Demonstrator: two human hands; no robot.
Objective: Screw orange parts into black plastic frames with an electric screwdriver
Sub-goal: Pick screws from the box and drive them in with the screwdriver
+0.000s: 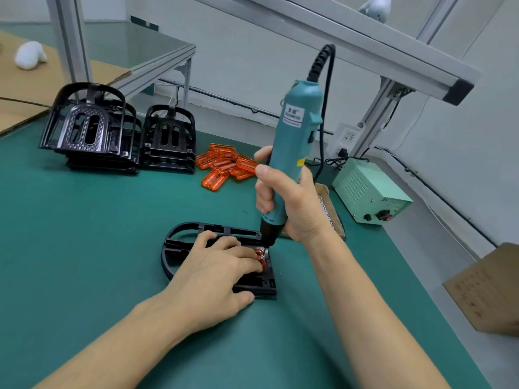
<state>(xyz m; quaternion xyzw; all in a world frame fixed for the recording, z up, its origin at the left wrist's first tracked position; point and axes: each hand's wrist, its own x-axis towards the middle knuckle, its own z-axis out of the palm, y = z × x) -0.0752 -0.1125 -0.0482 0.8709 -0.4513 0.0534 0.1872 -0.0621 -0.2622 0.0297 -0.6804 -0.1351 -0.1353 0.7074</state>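
At far left on your green worktop (84,234) stand two stacks of black frames (92,130), with a heap of orange parts (224,165) just to their right. Nearer you, your left hand (216,273) lies flat, fingers straight, pressing on a frame (179,234) that lies on the worktop, fingertips on the orange part (262,259) seated in it. Your right hand (289,203) grips the teal screwdriver (295,136) upright, its bit down at that orange part. At right sits a pale green power box (370,192), and a cardboard box (488,290) at the edge.
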